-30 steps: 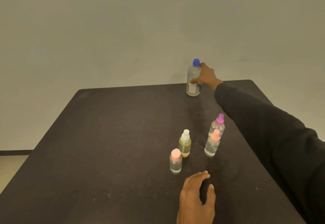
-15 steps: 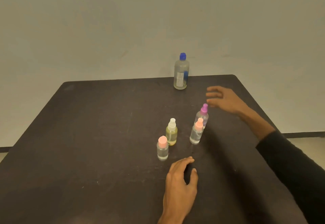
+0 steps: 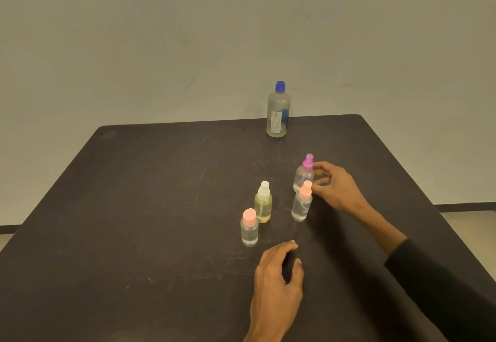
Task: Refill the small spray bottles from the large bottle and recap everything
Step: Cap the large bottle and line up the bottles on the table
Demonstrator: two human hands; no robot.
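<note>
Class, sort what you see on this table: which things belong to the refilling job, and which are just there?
Belongs to the job:
large bottle with blue cap
purple-topped spray bottle
white-topped spray bottle
pink-topped spray bottle
pink-capped small bottle
right hand, by the purple-topped one
left hand, holding nothing

Just there:
dark table

Large bottle (image 3: 278, 112) stood at table (image 3: 134, 207) far edge; four small spray bottles (image 3: 263, 202) clustered nearer, right hand (image 3: 331, 188) just beside rearmost, left hand (image 3: 277, 282) rested in front.
</note>
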